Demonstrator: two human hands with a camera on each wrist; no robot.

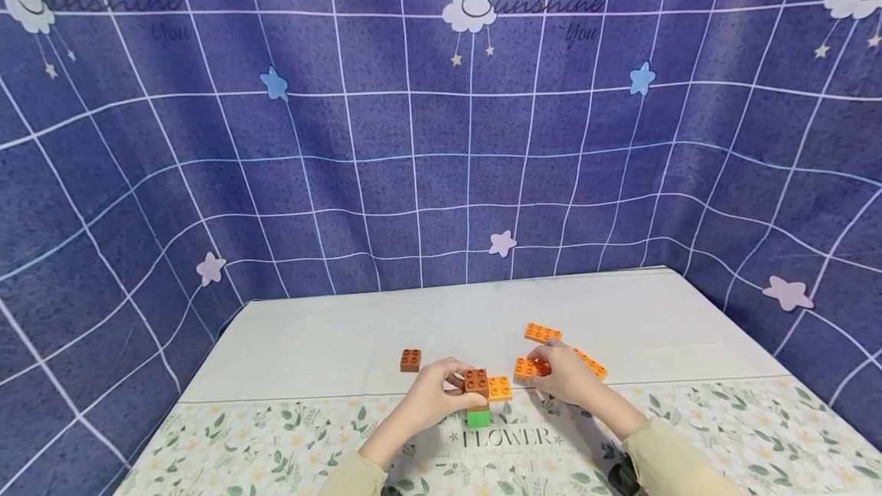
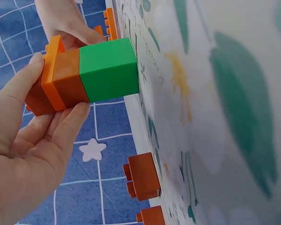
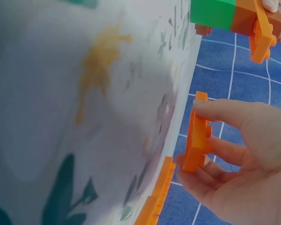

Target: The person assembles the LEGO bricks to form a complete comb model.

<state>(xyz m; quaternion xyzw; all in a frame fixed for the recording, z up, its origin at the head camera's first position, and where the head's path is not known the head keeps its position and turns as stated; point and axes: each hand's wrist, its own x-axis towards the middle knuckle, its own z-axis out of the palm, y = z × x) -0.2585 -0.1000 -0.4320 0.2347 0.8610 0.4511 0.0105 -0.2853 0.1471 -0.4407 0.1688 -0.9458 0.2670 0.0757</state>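
A stack (image 2: 69,77), green at base, then brown, flat orange and brown, is gripped by the left hand (image 1: 432,395) midway between the table (image 1: 331,335) sides. Toward the right edge, a flat orange brick (image 3: 196,136) is pinched by the right hand (image 1: 570,376).

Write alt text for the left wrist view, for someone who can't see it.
Left hand gripping a stack of toy blocks: green at the bottom, then brown, orange and brown. Two more brown blocks rest on the table, and the right hand shows beyond.
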